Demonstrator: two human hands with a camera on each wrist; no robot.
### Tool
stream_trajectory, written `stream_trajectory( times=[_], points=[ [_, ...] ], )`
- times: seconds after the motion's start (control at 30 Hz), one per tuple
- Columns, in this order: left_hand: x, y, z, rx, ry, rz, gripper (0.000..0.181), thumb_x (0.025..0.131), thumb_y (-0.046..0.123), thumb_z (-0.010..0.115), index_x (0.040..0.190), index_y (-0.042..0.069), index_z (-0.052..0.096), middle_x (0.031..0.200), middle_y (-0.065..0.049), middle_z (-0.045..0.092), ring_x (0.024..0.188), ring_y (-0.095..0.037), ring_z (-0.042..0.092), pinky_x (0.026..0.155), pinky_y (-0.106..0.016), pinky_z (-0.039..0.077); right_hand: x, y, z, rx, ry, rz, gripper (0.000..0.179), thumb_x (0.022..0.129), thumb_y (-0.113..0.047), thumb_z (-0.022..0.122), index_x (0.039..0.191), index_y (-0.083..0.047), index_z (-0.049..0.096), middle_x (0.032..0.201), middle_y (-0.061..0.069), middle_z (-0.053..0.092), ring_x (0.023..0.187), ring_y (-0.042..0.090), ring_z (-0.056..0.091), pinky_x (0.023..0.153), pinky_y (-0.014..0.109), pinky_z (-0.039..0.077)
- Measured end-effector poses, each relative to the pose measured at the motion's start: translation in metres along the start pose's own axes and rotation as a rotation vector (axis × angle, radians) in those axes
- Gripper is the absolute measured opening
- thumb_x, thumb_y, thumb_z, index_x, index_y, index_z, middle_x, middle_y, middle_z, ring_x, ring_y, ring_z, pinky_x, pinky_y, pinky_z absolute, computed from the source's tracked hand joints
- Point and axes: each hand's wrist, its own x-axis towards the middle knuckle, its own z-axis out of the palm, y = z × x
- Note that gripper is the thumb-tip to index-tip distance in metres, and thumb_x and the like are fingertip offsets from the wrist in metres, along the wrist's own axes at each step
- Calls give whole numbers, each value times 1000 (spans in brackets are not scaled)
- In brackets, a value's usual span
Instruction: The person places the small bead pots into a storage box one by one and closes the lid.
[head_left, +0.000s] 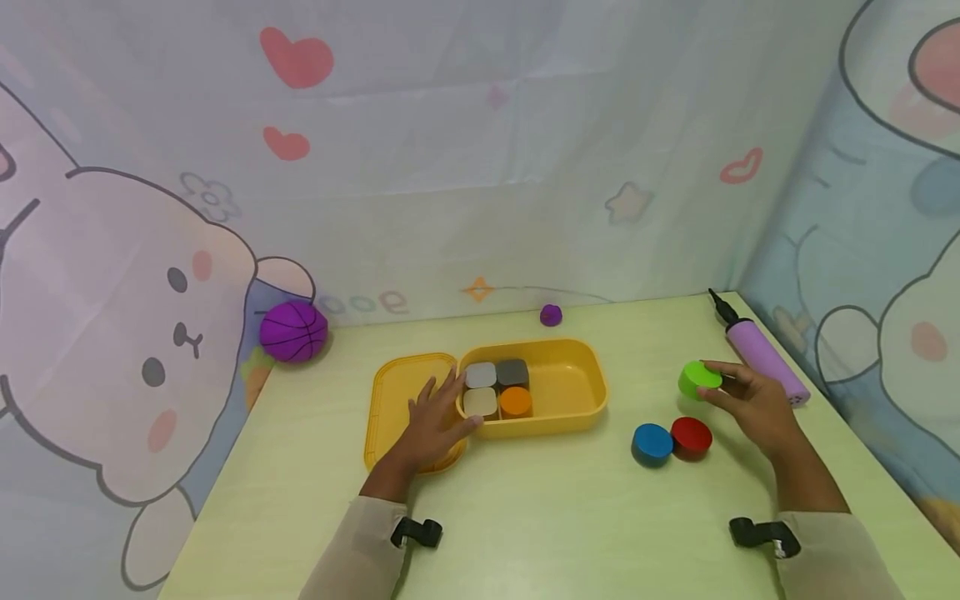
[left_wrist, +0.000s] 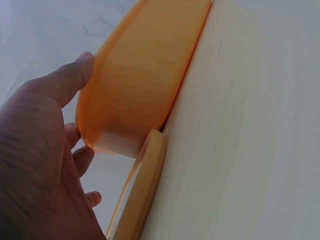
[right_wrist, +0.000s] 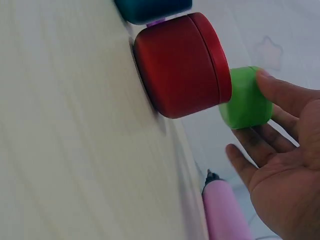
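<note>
My right hand (head_left: 757, 408) pinches a short green cylinder (head_left: 697, 380) between thumb and fingers, held over the right side of the table. Nearer me stand a blue cylinder (head_left: 652, 444) and a red cylinder (head_left: 691, 438), side by side; a seam rings the red one (right_wrist: 180, 65) in the right wrist view. My left hand (head_left: 431, 425) rests at the left end of a yellow box (head_left: 566, 387), fingers spread, thumb at its near rim. Inside the box's left part sit a light grey piece (head_left: 480, 375), a dark grey piece (head_left: 513, 372), a beige piece (head_left: 480, 403) and an orange piece (head_left: 516, 402).
A yellow lid (head_left: 390, 400) lies left of the box, partly under my left hand. At the back are a purple ball (head_left: 294, 332) and a small purple object (head_left: 551, 315). The pink hand pump (head_left: 767, 360) lies by the right edge. Printed cloth (head_left: 450, 208) hangs behind.
</note>
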Motion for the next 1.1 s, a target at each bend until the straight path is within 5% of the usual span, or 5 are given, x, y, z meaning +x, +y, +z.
stream_trajectory(
  times=[0.2, 0.57, 0.7, 0.83, 1.1],
  points=[
    [0, 2, -1, 4, 0, -3, 90, 107, 61, 61, 177, 26, 17, 186, -3, 8, 171, -51, -3, 120, -90, -10, 5, -20, 7, 1, 63, -4, 52, 99, -18, 84, 143, 3, 69, 127, -22, 65, 101, -25, 61, 83, 4, 54],
    [-1, -1, 1, 12, -5, -16, 90, 107, 60, 62, 178, 25, 17, 186, -3, 8, 171, -50, -4, 120, -91, -10, 16, -54, 30, -6, 37, -104, 44, 96, -15, 86, 136, -2, 73, 137, 16, 71, 112, -18, 63, 92, 4, 52],
    [-2, -1, 1, 6, 2, -6, 90, 107, 58, 62, 178, 24, 17, 186, -3, 8, 171, -51, -3, 120, -90, -10, 22, -67, 45, 9, 0, -116, 43, 97, -14, 85, 137, -2, 72, 141, 22, 69, 122, 14, 76, 92, 6, 53],
    [-1, 1, 0, 4, -1, 1, 89, 108, 59, 61, 178, 25, 17, 186, -3, 7, 170, -52, -4, 120, -90, -11, 29, -80, 59, 52, -61, -74, 44, 99, -17, 83, 138, -3, 71, 145, 23, 66, 134, 50, 68, 92, 8, 56],
    [0, 1, -2, 17, -6, -7, 91, 107, 62, 60, 177, 24, 17, 186, -3, 9, 170, -51, -5, 119, -92, -8, 37, -97, 93, -8, -106, -74, 44, 98, -21, 85, 137, -4, 73, 142, 21, 72, 131, 41, 68, 115, 55, 55]
  ],
)
